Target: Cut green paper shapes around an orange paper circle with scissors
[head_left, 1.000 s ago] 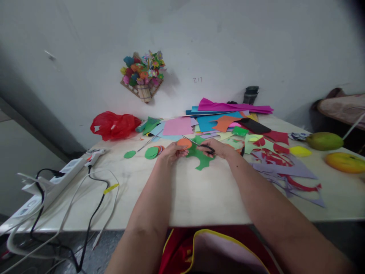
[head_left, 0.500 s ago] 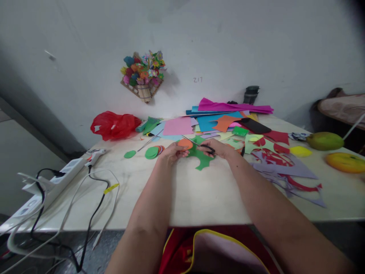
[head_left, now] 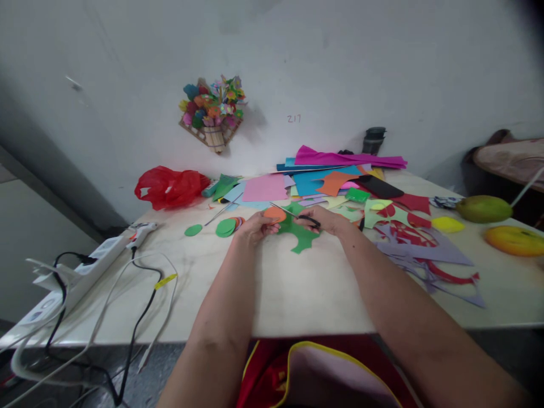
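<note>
Between the thumb and fingers of my left hand is a rounded orange paper piece. My right hand grips a pair of scissors by the dark handles, and the blades point left across the orange piece. Whether the blades are parted I cannot make out. Beneath both hands lies a green sheet with curved cut-outs. Left of my left hand sits a small stack of round cut pieces, green on top, and a single green disc lies farther left.
Coloured sheets are piled at the back. Purple and red scraps spread at right, near a green mango-like fruit and a yellow-orange one. A power strip with cables runs along the left edge, and a red plastic bag stands behind.
Hands, scissors and orange piece hold almost the same pose. The whole view has shifted very slightly.
</note>
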The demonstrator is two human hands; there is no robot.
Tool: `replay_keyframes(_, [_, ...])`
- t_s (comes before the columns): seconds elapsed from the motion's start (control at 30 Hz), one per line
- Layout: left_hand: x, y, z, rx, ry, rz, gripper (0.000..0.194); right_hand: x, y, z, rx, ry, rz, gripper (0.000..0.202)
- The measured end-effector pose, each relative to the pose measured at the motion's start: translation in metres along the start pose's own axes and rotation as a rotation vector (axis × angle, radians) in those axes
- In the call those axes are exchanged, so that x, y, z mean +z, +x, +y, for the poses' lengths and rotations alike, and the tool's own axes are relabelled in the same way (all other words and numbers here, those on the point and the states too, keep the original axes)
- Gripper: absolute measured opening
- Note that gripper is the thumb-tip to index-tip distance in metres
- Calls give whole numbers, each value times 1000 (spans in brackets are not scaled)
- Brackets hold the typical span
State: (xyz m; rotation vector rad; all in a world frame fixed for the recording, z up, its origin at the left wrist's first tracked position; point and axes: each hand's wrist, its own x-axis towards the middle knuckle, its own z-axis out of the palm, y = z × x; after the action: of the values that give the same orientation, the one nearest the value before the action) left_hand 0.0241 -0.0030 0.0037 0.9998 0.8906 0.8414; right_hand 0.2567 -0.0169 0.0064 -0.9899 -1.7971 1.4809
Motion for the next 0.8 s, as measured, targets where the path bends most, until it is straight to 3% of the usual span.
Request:
replay_keyframes(0.2, [0, -1, 1, 2, 24, 14, 12, -1, 0, 1, 6, -12, 23, 32])
replay_keyframes(0.47, [4, 2, -2, 120, 65, 46, 1, 6, -5, -10, 37, -23, 277, 34])
replay_keyframes(0.6, [0, 7, -7, 195, 74, 56, 10, 5, -3, -8, 63, 5, 449, 27])
replay_keyframes(0.8, [2, 7, -5, 254, 53, 99, 17, 4, 2, -6, 35, 65, 558, 17])
